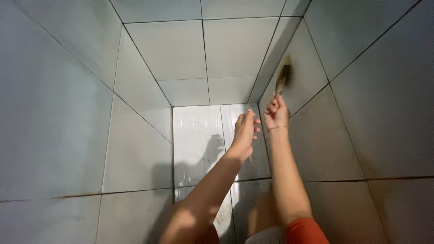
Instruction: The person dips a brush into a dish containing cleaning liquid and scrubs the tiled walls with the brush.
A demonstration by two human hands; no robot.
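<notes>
A: Hands first. Right hand (276, 113)?

B: Clenched round the handle of a small brush (283, 79), arm stretched out. The dark, blurred bristle end is against the right wall (384, 99), up near the far corner. Thin bracelet (277, 128) on that wrist.

A: Why held like that?

B: My read: a fist grip gives pressure on the tile, and the long reach is because the spot is deep in the tiled enclosure.

A: Left hand (244, 131)?

B: Released, fingers loosely spread, holding nothing. It hangs in the air just beside the right wrist, over the pale floor (199, 135). Probably just balance; can't tell if it touches anything.

A: Surroundings?

B: Grey-white tiles with dark grout lines on all sides: left wall (54, 113), back wall (203, 49), right wall. Floor is streaky and shiny, maybe wet, and carries a shadow of the arms.

A: Hidden or unclear?

B: Brush handle is buried in the fist, bristles are motion-blurred, so shape and colour are uncertain. An orange-red sleeve (305, 230) is cut off at the bottom edge, both upper arms too. Can't say whether the wall mark at the bristles is dirt or blur.
</notes>
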